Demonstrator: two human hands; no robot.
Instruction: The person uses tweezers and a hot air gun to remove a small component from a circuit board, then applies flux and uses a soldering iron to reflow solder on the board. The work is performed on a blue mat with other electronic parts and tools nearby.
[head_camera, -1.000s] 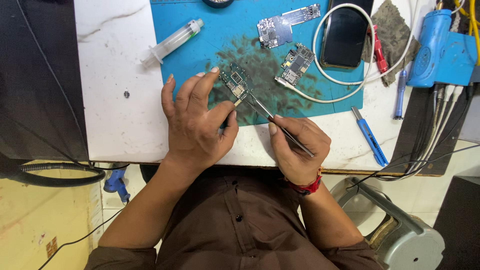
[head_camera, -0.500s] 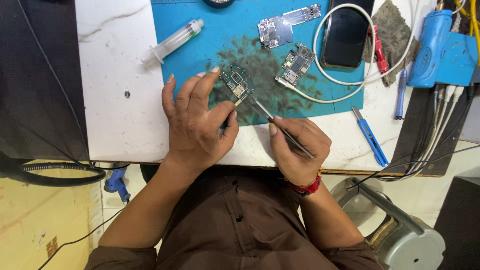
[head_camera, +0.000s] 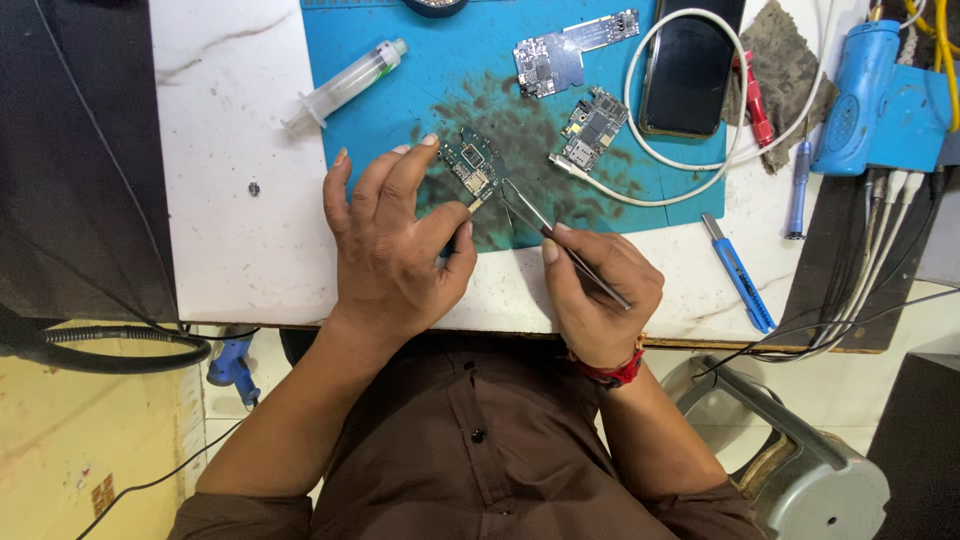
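Little has shifted: left hand (head_camera: 395, 245) still pinches the green circuit board (head_camera: 472, 168). Right hand (head_camera: 598, 290) grips tweezers (head_camera: 560, 243), tips at board's 5 o'clock edge.

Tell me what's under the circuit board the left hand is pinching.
The circuit board lies on the blue mat, over its dark stained patch. The left hand holds its near end; the tweezers in the right hand touch it. Its underside is hidden.

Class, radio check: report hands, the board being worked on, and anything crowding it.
Left hand pinching small circuit board on blue mat. Right hand holding tweezers, tips at board's edge. Two more boards and white cable close by, not touching.
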